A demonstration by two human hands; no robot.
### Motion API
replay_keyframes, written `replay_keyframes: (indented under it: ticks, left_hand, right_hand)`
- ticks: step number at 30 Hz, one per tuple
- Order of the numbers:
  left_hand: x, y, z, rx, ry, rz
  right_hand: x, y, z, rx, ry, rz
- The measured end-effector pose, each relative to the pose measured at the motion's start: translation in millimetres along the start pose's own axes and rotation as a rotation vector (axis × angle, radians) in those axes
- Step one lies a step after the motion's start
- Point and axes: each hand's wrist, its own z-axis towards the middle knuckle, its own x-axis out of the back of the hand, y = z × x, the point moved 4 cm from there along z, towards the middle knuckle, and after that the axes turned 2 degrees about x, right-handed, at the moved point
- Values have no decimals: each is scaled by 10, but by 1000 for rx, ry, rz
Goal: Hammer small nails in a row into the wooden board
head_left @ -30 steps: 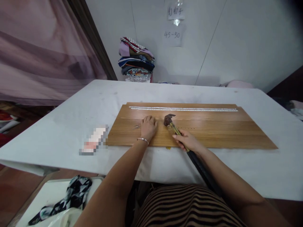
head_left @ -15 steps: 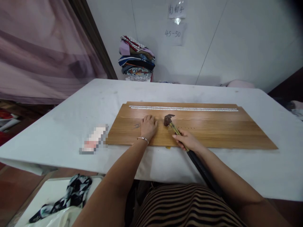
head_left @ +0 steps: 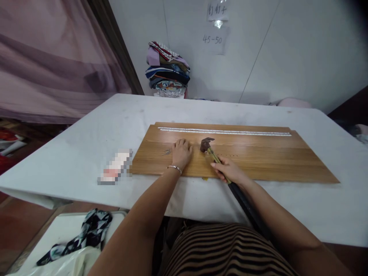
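1. Hammer sits in our right grip, the fingers wrapped round its handle just ahead of the black part.
2. Its long axis runs slantwise: the head points forward and to our left over the wooden board, the handle trails back toward our right forearm. Whether the head touches the wood, we cannot tell.
3. Our left grip rests palm down on the board, loosely spread, with nothing seen in it; its underside is hidden.
4. We judge this relation decisive: the loose nails lie just left of our left hand, well apart from our right, with the head between both hands.
5. The board stretches sideways across the desk; dark specks line it near our right knuckles.
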Motion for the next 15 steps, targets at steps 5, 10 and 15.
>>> replay_keyframes:
  ticks: [5, 10, 15]
  left_hand:
    - [4, 3, 0, 6, -5, 3]
    - [6, 7, 4, 8, -11, -8]
    - [-12, -8, 6, 6, -6, -16]
  right_hand:
    - [4, 14, 10, 33, 1, -1]
    - [8, 14, 0, 12, -4, -27]
    - [13, 22, 7, 8, 1, -21]
